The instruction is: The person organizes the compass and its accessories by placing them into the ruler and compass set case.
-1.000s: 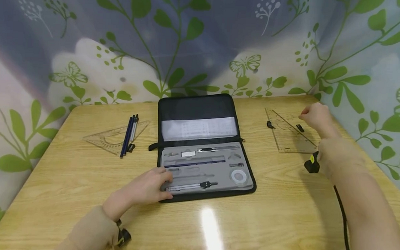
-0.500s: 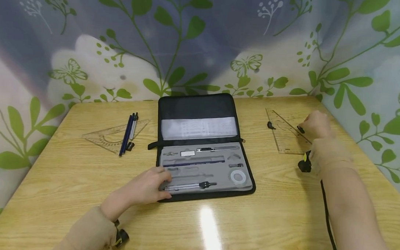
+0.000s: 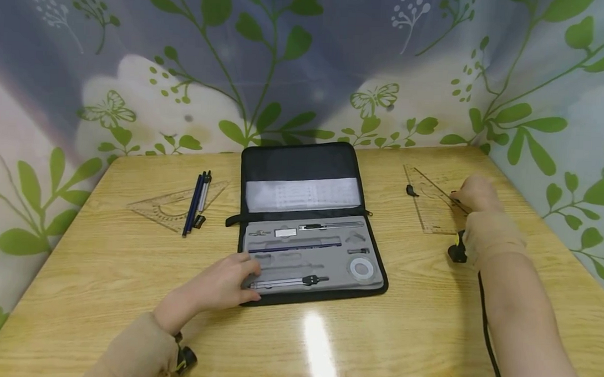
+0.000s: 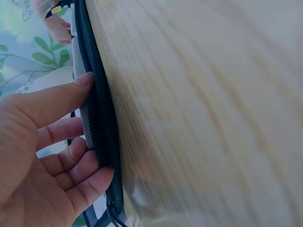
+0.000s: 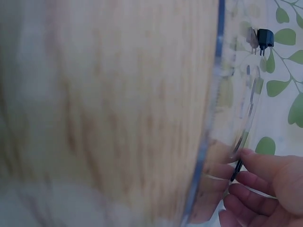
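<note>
My left hand (image 3: 226, 280) grips the near left corner of an open black zip case (image 3: 323, 295). In the left wrist view its thumb and curled fingers lie against the zipped edge. The case's grey insert holds a compass (image 3: 283, 283), a blue pencil (image 3: 305, 247), a white eraser (image 3: 285, 232), a craft knife (image 3: 328, 226) and a white ring (image 3: 361, 268). At the right, my right hand (image 3: 479, 193) pinches a small black piece (image 5: 237, 170) between thumb and finger, over a clear set square (image 3: 433, 223). In the head view the hand mostly hides that piece.
Another small black piece (image 3: 410, 190), with prongs, lies at the set square's left edge. On the left, blue pencils (image 3: 194, 204), a silver-and-black instrument (image 3: 204, 192) and a black sharpener (image 3: 198, 222) lie on or beside another clear set square (image 3: 148, 208). Patterned curtain (image 3: 306, 72) borders the table.
My right hand has come down onto the set square and taken hold of the small black piece that lay there. The left hand has stayed at the case corner.
</note>
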Demonstrator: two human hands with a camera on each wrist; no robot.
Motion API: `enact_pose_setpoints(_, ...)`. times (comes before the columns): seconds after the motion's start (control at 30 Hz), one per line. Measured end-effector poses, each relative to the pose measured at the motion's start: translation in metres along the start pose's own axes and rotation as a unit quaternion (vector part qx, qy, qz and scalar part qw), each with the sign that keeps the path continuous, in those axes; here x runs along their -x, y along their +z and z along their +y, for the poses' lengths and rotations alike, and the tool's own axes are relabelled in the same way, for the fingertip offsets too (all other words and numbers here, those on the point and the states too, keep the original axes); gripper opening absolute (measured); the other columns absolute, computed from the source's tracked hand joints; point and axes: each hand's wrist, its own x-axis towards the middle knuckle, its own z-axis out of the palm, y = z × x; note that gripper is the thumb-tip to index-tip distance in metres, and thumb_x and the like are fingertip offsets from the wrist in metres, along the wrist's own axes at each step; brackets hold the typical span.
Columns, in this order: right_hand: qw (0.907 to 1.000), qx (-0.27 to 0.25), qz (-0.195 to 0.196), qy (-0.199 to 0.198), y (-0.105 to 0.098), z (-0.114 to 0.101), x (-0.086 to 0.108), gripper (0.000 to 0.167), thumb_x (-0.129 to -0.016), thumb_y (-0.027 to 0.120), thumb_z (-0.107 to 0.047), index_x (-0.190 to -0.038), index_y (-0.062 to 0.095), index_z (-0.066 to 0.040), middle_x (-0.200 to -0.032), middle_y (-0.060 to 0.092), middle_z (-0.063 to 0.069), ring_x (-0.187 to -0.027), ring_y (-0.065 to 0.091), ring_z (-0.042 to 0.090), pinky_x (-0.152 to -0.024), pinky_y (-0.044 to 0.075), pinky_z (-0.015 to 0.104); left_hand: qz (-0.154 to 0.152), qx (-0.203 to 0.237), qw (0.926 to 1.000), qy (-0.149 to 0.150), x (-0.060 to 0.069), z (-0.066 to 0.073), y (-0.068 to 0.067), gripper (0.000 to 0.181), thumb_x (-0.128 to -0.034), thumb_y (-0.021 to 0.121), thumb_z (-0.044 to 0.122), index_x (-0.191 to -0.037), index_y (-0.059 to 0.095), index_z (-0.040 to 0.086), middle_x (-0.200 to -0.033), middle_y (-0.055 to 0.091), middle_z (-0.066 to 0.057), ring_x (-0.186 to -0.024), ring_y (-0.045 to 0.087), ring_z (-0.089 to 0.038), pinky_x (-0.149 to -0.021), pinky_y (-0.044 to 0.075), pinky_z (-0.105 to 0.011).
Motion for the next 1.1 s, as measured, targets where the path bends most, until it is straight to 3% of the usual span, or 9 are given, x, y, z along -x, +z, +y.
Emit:
enact_pose_setpoints(0.37,0.9979,0.03,-0.055,0.016,-0.0009,0.0031,-0.0032,0.037,-0.094,0.046,-0.024,-0.093,0.058,0.011,-0.1,0.055,0.031,-0.089,0.054,0.044,-0.072,0.045,0.051,0.008,-0.001,0.9999,0.009,-0.0003,-0.0017,0.0016,0.029,-0.0738,0.078,0.024,-0.09,0.059,0.008,-0.083,0.05,0.003,-0.069,0.044,-0.009,-0.061,0.041,-0.028)
enact_pose_setpoints(0.63,0.9974,0.032,-0.045,-0.047,-0.0023,0.0073,0.0002,0.033,-0.092,0.046,-0.02,-0.078,0.063,0.003,-0.086,0.06,0.022,-0.081,0.056,0.037,-0.074,0.044,0.05,-0.006,0.002,1.0,-0.006,-0.0005,-0.0011,0.0013,0.029,-0.0749,0.077,0.025,-0.092,0.06,0.008,-0.084,0.051,0.002,-0.07,0.044,-0.01,-0.062,0.041,-0.028)
enact_pose_setpoints(0.87,0.997,0.021,-0.041,-0.062,-0.0059,0.0037,0.003,0.036,-0.094,0.046,-0.021,-0.103,0.058,0.012,-0.11,0.054,0.032,-0.097,0.052,0.046,-0.079,0.042,0.055,-0.014,0.006,0.9998,-0.013,-0.0014,-0.0008,-0.0005,0.029,-0.0757,0.076,0.024,-0.093,0.061,0.007,-0.083,0.05,0.002,-0.07,0.044,-0.011,-0.061,0.041,-0.027)
enact_pose_setpoints(1.1,0.9956,0.037,-0.04,-0.077,-0.0077,-0.0015,0.0061,0.039,-0.094,0.046,-0.022,-0.109,0.054,0.013,-0.111,0.053,0.033,-0.098,0.051,0.048,-0.079,0.042,0.056,-0.019,0.007,0.9997,-0.013,-0.0012,-0.0009,0.0003,0.03,-0.0761,0.076,0.025,-0.095,0.061,0.007,-0.082,0.049,0.003,-0.069,0.043,-0.011,-0.06,0.039,-0.027)
